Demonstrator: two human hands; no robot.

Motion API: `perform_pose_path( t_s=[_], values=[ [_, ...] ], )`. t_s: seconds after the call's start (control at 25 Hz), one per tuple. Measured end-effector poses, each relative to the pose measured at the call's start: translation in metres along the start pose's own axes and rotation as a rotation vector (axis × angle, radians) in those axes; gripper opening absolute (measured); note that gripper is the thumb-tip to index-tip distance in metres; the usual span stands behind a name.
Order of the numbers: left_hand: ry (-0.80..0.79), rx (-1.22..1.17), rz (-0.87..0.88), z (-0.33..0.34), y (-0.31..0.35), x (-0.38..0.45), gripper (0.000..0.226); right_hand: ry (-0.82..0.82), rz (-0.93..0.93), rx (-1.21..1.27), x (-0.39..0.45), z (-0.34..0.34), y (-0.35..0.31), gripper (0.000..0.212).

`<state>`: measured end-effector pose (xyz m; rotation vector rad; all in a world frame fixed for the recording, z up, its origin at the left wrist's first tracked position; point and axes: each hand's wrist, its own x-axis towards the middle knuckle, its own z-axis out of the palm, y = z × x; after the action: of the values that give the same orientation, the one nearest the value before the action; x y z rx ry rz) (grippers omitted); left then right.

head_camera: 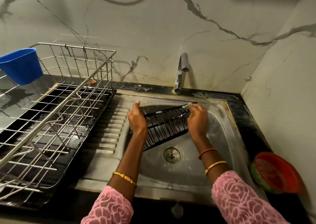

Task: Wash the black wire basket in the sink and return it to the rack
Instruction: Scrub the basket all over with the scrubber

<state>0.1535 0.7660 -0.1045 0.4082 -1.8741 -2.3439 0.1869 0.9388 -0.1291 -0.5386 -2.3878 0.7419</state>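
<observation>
The black wire basket is tilted over the steel sink, its bars running toward the drain. My left hand grips the basket's left end. At the basket's far right corner, my right hand holds a pale green scrubber against the wire. A little foam shows on the bars near that hand. The silver wire dish rack stands on a black drip tray to the left of the sink.
A tap rises behind the sink with no water visibly running. A blue cup hangs on the rack's far left corner. A red and green bowl sits on the dark counter at the right. The drain lies below the basket.
</observation>
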Motion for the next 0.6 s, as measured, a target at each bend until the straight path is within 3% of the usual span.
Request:
perform_pose_path(
  t_s=[0.12,0.24,0.44,0.52,0.6],
  values=[
    [-0.020,-0.024,0.012,0.002,0.001,-0.006,0.043,0.000,0.032,0.059,-0.005,0.000,-0.004,0.025],
    [-0.019,-0.050,0.024,0.005,-0.003,-0.005,0.047,0.004,-0.166,0.212,-0.038,0.005,-0.042,0.030],
    [-0.074,-0.126,0.105,0.006,-0.002,-0.009,0.051,-0.171,-0.535,0.411,-0.071,-0.004,-0.082,0.031],
    [-0.081,-0.147,0.094,0.005,-0.004,-0.008,0.047,-0.212,-0.546,0.422,-0.058,-0.010,-0.078,0.032],
    [-0.088,-0.157,0.066,0.004,-0.003,-0.007,0.046,-0.165,-0.419,0.317,-0.039,-0.015,-0.061,0.033]
  ],
)
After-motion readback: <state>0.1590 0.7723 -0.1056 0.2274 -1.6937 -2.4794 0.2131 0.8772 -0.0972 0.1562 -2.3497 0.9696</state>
